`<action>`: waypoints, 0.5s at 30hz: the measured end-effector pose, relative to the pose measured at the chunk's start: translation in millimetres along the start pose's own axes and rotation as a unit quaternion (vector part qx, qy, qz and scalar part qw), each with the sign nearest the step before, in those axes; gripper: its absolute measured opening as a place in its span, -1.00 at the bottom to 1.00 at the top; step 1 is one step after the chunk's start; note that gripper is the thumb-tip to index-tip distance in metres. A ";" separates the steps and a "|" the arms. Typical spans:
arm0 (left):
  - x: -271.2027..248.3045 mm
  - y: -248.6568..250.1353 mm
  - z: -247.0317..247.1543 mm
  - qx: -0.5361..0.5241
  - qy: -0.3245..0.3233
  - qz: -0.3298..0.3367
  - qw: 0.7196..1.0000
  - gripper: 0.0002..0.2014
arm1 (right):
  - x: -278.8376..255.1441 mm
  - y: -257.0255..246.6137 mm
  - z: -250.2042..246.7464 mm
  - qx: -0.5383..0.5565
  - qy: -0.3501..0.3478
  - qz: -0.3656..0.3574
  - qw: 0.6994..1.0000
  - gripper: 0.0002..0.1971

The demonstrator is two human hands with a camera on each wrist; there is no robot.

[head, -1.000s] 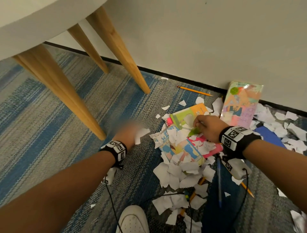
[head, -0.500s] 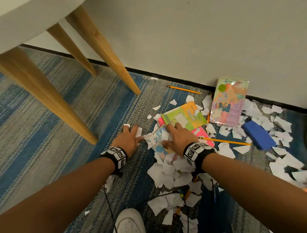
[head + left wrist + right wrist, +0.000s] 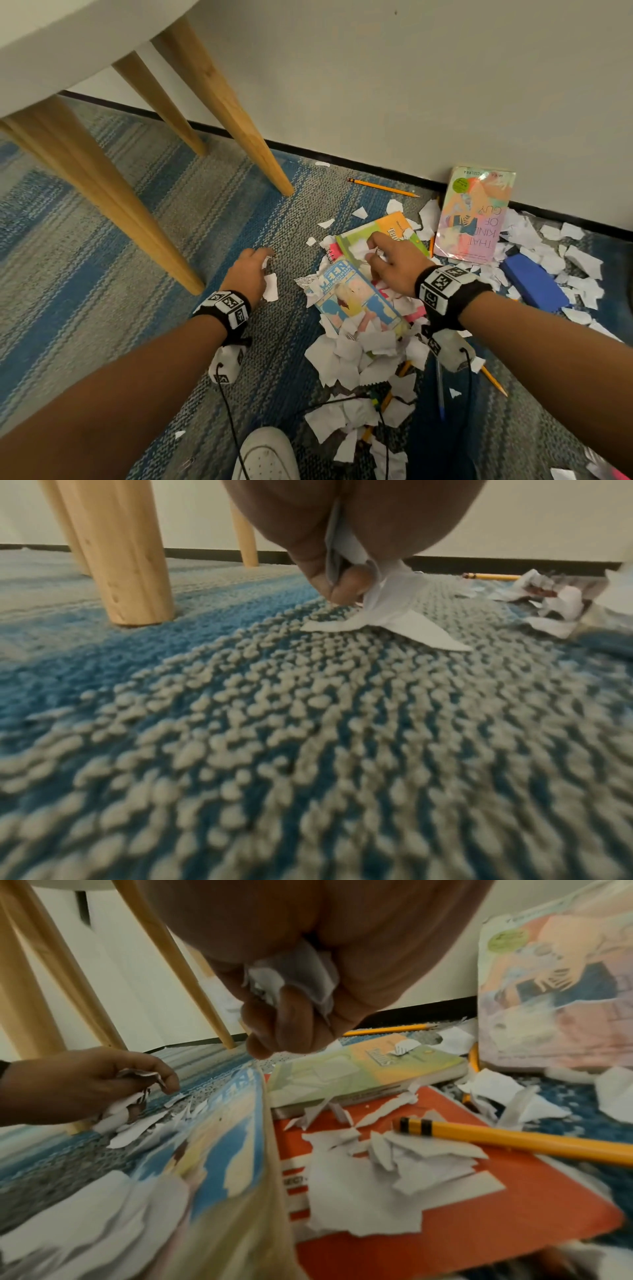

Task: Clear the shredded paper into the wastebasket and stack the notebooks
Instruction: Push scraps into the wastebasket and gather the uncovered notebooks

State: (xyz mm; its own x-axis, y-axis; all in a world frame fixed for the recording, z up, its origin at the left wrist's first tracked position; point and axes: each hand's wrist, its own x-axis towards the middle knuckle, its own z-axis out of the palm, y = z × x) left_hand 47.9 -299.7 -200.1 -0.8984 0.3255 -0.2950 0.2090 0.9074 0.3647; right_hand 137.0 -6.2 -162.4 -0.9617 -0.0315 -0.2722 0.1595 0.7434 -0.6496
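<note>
Both forearms are bare, with no sleeves in sight. The left hand (image 3: 248, 270) and the right hand (image 3: 397, 265) each have a black wrist strap (image 3: 226, 310) set with white tiles printed in black square codes (the right one sits at centre right of the head view). Under each wrist hangs a small white camera pod (image 3: 226, 366), also code-marked, trailing a thin black cable (image 3: 231, 425) toward the bottom edge. A white sneaker (image 3: 265, 454) shows at bottom centre.

Soft even light; wrist views blurred, distorted.
</note>
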 end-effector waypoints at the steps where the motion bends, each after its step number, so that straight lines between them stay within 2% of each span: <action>1: 1.3 -1.1 -2.2 -0.006 0.011 -0.011 1.000 -0.50 | -2.1 0.1 -1.6 0.000 0.002 -0.004 1.000 -0.93; 5: 9.1 -4.5 -13.0 -0.014 0.068 -0.035 0.997 -0.86 | -12.6 -3.1 -3.5 0.010 0.016 -0.005 1.000 -0.91; 6: 11.6 -3.6 -14.9 -0.011 0.083 -0.045 0.996 -0.87 | -15.8 -4.7 -3.3 0.020 0.015 0.004 1.000 -0.90; 9: 15.7 0.2 -14.7 0.012 0.092 -0.069 0.993 -0.67 | -24.5 -9.3 -4.3 0.075 0.020 0.041 0.996 -0.73; 11: 14.0 1.5 -12.3 0.025 0.086 -0.071 0.993 -0.54 | -29.2 -11.6 -7.0 0.122 0.017 0.076 0.990 -0.69; 13: 8.9 -3.7 -8.9 0.017 0.037 -0.056 0.998 -0.36 | -32.8 -12.3 -8.6 0.171 -0.019 0.112 0.979 -0.71; 15: 0.0 -17.7 -1.3 0.040 -0.029 -0.025 0.998 -0.08 | -37.8 -12.3 -1.8 0.235 -0.065 0.144 0.959 -0.74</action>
State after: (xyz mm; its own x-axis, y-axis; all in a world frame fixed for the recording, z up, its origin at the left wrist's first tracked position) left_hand 43.8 -316.1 -205.4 -0.8849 0.2916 -0.3632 0.1961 0.9405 0.2774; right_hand 171.0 -12.9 -142.8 -0.8320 0.0249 -0.5542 0.5263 0.3513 -0.7743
